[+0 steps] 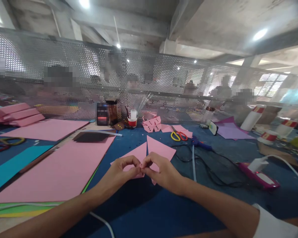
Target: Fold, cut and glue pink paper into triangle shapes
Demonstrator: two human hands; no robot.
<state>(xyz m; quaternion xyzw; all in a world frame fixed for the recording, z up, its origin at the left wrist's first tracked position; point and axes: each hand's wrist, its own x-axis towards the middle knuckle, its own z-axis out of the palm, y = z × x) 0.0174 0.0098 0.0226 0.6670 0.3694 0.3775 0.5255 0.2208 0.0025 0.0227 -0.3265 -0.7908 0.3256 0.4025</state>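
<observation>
Paper: the pink paper [161,150] sits right at the fingertips, low over the blue desk [149,205], its two pointy flaps aiming away from the person.
Left: the left hand [119,173] is curled, pinching the paper's near middle.
Right: the right hand [164,173] pinches the same spot (fingertips touching).
Nearer: neither, both hold it.

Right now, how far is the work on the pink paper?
Done: the pink piece is already cut and shows two pointed flaps; folded pink shapes lie at the back near the scissors. In hand: the left hand and right hand pinch the piece at its middle. Left: the pinch looks unfinished, and the big pink sheet is uncut, so probably more pieces remain.
</observation>
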